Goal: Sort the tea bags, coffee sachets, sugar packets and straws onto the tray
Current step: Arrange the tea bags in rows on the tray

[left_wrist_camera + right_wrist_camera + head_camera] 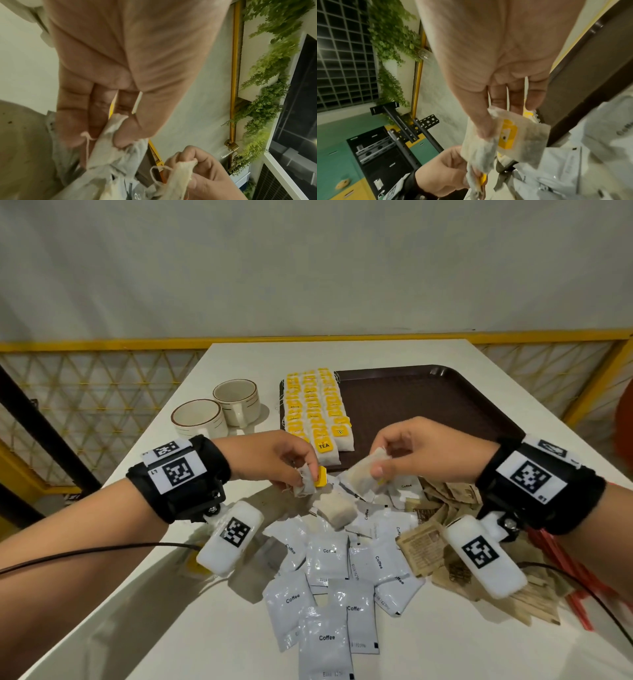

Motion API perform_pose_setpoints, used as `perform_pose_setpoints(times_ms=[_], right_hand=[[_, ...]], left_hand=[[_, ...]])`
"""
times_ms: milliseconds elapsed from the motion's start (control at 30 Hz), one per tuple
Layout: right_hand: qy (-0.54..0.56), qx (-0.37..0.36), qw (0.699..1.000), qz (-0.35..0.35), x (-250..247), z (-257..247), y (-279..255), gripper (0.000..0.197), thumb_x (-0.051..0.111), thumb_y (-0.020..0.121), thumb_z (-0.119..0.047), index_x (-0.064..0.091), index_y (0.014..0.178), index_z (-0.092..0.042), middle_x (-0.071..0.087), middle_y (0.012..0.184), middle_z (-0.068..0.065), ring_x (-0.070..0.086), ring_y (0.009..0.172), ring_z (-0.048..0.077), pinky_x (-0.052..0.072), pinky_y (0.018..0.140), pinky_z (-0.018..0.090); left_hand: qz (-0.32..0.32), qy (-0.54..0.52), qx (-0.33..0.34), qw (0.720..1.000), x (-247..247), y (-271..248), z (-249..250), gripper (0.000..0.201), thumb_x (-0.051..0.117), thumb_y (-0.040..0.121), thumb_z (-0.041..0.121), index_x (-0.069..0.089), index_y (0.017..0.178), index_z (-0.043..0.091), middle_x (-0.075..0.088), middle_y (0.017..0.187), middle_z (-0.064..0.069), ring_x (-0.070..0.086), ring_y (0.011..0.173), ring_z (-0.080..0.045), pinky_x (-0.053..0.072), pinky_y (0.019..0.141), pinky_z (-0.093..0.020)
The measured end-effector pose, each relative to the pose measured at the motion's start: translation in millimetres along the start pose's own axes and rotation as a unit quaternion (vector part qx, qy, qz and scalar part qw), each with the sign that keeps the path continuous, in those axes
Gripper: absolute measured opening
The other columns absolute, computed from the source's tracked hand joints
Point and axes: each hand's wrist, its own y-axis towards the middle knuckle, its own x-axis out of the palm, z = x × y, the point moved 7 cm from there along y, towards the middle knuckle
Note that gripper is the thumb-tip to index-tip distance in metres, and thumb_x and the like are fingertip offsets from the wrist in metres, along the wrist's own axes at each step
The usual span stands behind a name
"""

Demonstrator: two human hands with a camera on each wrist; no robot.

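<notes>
Above the pile, my left hand (303,474) pinches a white tea bag (304,487) with a yellow tag (321,476). My right hand (378,465) pinches a second tea bag (361,479) just to its right. The left wrist view has the left hand (104,135) gripping the first tea bag's (109,155) top. The right wrist view has the right hand (494,121) holding the second tea bag (523,140) by a corner. Rows of tea bags (315,412) fill the left side of the brown tray (428,405). Coffee sachets (329,577), sugar packets (428,546) and red straws (565,570) lie on the table.
Two ceramic cups (236,402) (198,419) stand left of the tray. Another loose tea bag (337,508) lies under my hands. The tray's right part is bare. A yellow railing (102,345) runs behind the table's far edge.
</notes>
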Motion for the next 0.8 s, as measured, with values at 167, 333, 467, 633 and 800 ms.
perform_pose_setpoints(times_ms=[167, 333, 467, 633, 800], right_hand=[[0.045, 0.009, 0.997, 0.067, -9, 12, 0, 0.009, 0.073, 0.081, -0.012, 0.065, 0.085, -0.011, 0.069, 0.091, 0.020, 0.063, 0.076, 0.020, 0.051, 0.071, 0.035], [0.074, 0.052, 0.990, 0.109, -16, 24, 6, 0.011, 0.067, 0.086, -0.008, 0.062, 0.092, -0.016, 0.067, 0.095, 0.013, 0.065, 0.075, 0.021, 0.059, 0.064, 0.035], [0.089, 0.077, 0.986, 0.119, -23, 29, 10, 0.011, 0.066, 0.086, -0.006, 0.060, 0.093, -0.013, 0.063, 0.096, 0.013, 0.066, 0.070, 0.024, 0.059, 0.059, 0.034], [0.116, 0.104, 0.986, 0.058, -17, 30, 9, 0.011, 0.066, 0.084, 0.001, 0.058, 0.087, -0.006, 0.064, 0.085, 0.019, 0.060, 0.059, 0.024, 0.054, 0.056, 0.035], [0.093, 0.105, 0.990, -0.032, -3, 32, 6, 0.013, 0.069, 0.082, -0.002, 0.060, 0.080, -0.011, 0.063, 0.076, 0.013, 0.055, 0.061, 0.017, 0.046, 0.054, 0.023]], left_hand=[[0.049, -0.083, -0.005, 0.995, -12, 8, 3, 0.019, 0.061, 0.089, 0.018, 0.073, 0.102, 0.011, 0.066, 0.101, -0.023, 0.061, 0.081, -0.021, 0.056, 0.073, -0.029], [0.175, -0.114, 0.019, 0.978, -28, 23, 12, 0.019, 0.067, 0.084, 0.002, 0.064, 0.100, 0.012, 0.058, 0.081, -0.006, 0.057, 0.068, -0.018, 0.057, 0.063, -0.029], [0.171, -0.084, 0.021, 0.982, -28, 34, 12, 0.023, 0.069, 0.081, -0.001, 0.066, 0.095, 0.017, 0.059, 0.085, -0.005, 0.056, 0.070, -0.014, 0.054, 0.065, -0.027], [0.168, -0.041, 0.022, 0.985, -24, 40, 14, 0.013, 0.073, 0.079, 0.004, 0.071, 0.073, 0.016, 0.069, 0.097, -0.014, 0.062, 0.091, -0.032, 0.050, 0.093, -0.043], [0.110, -0.010, -0.003, 0.994, -15, 44, 14, 0.005, 0.075, 0.078, 0.010, 0.076, 0.082, 0.014, 0.072, 0.097, -0.013, 0.065, 0.096, -0.029, 0.052, 0.091, -0.037]])
